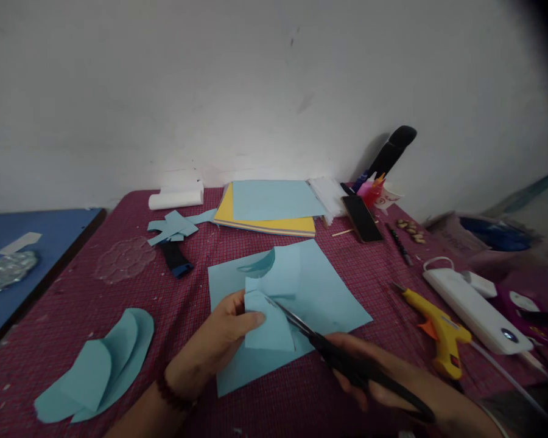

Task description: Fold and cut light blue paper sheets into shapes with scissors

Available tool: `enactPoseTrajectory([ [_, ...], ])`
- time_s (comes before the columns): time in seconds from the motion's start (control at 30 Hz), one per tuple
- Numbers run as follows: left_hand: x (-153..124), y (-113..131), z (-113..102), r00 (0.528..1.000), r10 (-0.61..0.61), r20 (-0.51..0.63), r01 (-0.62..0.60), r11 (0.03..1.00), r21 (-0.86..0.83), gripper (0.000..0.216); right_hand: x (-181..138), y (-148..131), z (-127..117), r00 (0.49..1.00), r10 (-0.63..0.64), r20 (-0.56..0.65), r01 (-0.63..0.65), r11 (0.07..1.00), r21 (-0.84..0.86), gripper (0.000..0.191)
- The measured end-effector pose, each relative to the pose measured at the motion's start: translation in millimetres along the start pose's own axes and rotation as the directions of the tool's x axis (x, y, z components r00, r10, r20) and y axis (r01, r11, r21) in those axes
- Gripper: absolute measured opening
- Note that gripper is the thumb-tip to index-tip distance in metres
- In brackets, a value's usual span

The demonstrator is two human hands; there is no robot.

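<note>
My left hand [232, 326] pinches a small piece of light blue paper [270, 328] between thumb and fingers. Black-handled scissors [342, 360] are gripped in my right hand [360, 362]. Their blades reach up and left onto the held piece, along a line near its upper right side. Beneath both lies a large light blue sheet [333, 298], with a curled offcut [260, 263] near its far edge. Several cut, rounded blue pieces [91, 371] overlap at the near left of the table.
Stacked coloured paper [274, 201] lies by the wall, beside blue strips [171, 228] and a white roll [176, 199]. A phone [361, 219] is at the back right. A yellow glue gun [438, 331] and a white power strip [477, 309] lie right of my right hand.
</note>
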State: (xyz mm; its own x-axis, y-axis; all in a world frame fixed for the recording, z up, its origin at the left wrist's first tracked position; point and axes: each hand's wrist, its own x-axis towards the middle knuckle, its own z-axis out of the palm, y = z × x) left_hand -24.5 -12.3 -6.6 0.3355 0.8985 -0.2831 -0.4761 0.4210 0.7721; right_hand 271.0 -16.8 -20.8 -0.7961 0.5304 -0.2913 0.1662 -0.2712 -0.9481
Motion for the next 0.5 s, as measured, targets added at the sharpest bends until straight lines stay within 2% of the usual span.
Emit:
enactPoseTrajectory([
  [0.13, 0, -3, 0, 0.995, -0.066, 0.069, 0.062, 0.996, 0.071, 0.03, -3, -7, -2, 0.999, 0.036, -0.002, -0.036, 0.999, -0.022, 0.079],
  [0.3, 0, -8, 5, 0.969, -0.168, 0.181, 0.138, 0.976, 0.166, 0.025, 2, -24, 8, 0.998, 0.066, 0.008, -0.066, 0.997, -0.031, 0.076],
  [0.4, -1, -11, 8, 0.974, -0.152, 0.167, 0.128, 0.981, 0.147, 0.02, 8, -31, 18, 0.997, 0.07, -0.028, -0.071, 0.997, -0.042, 0.075],
  [0.5, -2, -15, 11, 0.979, -0.132, 0.155, 0.122, 0.99, 0.071, 0.02, 12, -23, 24, 0.998, 0.036, -0.049, -0.036, 0.999, 0.0, 0.075],
])
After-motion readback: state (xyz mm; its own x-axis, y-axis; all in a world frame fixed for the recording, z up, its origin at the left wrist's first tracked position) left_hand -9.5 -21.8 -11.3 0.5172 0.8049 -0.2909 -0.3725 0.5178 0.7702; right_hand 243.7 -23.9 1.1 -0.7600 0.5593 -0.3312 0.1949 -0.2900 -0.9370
